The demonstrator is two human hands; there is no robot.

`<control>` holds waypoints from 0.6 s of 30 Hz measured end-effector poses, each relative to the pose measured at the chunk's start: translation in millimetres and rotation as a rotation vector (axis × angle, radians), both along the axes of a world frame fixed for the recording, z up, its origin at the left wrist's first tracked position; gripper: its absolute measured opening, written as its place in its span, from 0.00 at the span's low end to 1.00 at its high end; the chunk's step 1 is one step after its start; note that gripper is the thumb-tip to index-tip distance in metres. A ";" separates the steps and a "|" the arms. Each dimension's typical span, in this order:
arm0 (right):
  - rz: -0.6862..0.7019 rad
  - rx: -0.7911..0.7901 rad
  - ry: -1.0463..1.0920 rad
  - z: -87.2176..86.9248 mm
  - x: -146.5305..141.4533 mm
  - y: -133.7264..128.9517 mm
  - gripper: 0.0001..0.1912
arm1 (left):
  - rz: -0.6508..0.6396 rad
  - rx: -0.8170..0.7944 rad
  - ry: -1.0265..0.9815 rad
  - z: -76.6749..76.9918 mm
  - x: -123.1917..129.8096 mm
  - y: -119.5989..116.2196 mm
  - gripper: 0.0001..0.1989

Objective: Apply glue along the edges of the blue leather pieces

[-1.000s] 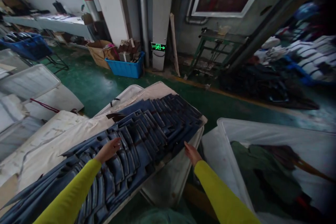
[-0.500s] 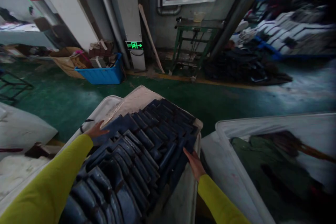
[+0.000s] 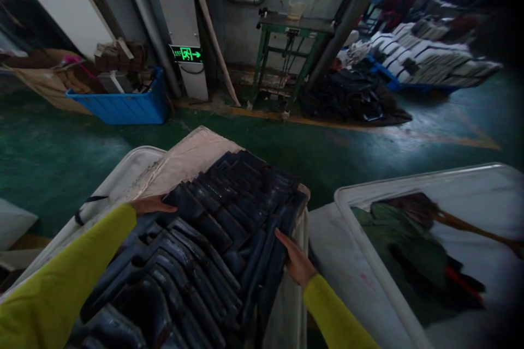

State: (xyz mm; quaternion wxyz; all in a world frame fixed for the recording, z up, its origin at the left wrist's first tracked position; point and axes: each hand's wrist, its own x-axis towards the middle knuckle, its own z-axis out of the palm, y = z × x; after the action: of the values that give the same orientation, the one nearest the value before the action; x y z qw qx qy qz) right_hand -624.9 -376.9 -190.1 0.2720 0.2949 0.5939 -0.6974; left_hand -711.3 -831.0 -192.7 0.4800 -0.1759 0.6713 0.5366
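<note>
Rows of folded dark blue fabric pieces [image 3: 213, 218] lie overlapped on a pale cloth [image 3: 200, 147] over a white bin [image 3: 137, 161]. My left hand [image 3: 152, 205] rests at the left side of the rows, fingers stretched toward the fabric and apart from the thumb. On the right edge of the pile, my right hand [image 3: 295, 259] touches the pieces with its fingers extended. Neither hand is wrapped round a piece. Yellow sleeves cover both forearms.
At the right is another white bin [image 3: 379, 188] with green cloth [image 3: 409, 240] inside. A blue crate [image 3: 123, 109] stands at the back left, a green metal stand [image 3: 262, 60] by the wall. Dark material [image 3: 352, 98] lies on the floor, near stacked white bundles [image 3: 417, 54].
The view has shifted, so the background sits further left and higher. My left hand lies slightly further over the edge of the fabric; my right hand remains at the right side.
</note>
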 end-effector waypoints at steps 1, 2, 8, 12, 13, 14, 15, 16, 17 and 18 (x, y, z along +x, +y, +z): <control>-0.007 -0.057 -0.060 1.8 -4.7 -6.6 0.29 | 0.015 0.033 -0.029 -0.1 -1.0 1.7 0.43; -0.001 -0.087 -0.089 2.8 -7.3 -11.0 0.29 | 0.023 0.074 -0.055 -1.3 -2.1 3.2 0.44; 0.010 0.035 0.003 -5.5 24.4 9.9 0.22 | 0.038 0.087 -0.223 -6.2 -10.6 22.5 0.42; 0.081 0.065 0.098 -16.7 45.7 22.6 0.21 | -0.050 0.129 -0.237 0.7 -9.6 39.6 0.40; 0.079 0.081 0.119 -20.0 46.7 21.6 0.22 | -0.050 0.134 -0.194 2.2 -8.2 42.6 0.40; 0.069 0.097 0.125 -23.3 46.5 19.0 0.21 | -0.043 0.130 -0.149 3.5 -6.7 45.2 0.40; 0.041 0.106 0.104 -26.3 45.4 15.2 0.21 | -0.034 0.123 -0.111 4.8 -5.1 47.6 0.40; 0.000 0.101 0.058 -28.4 43.8 10.6 0.21 | -0.029 0.118 -0.081 6.3 -3.6 50.2 0.39; -0.050 0.083 0.001 -29.1 42.0 5.6 0.23 | -0.033 0.112 -0.051 8.4 -2.4 53.3 0.38; -0.100 0.060 -0.049 -28.0 39.9 0.4 0.25 | -0.050 0.097 -0.011 11.1 -1.3 57.2 0.36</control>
State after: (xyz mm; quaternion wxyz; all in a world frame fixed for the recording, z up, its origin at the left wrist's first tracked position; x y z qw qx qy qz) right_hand -585.0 -376.5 -218.1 0.2423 0.3491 0.5923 -0.6845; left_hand -712.7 -773.8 -181.6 0.5047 -0.1385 0.6461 0.5555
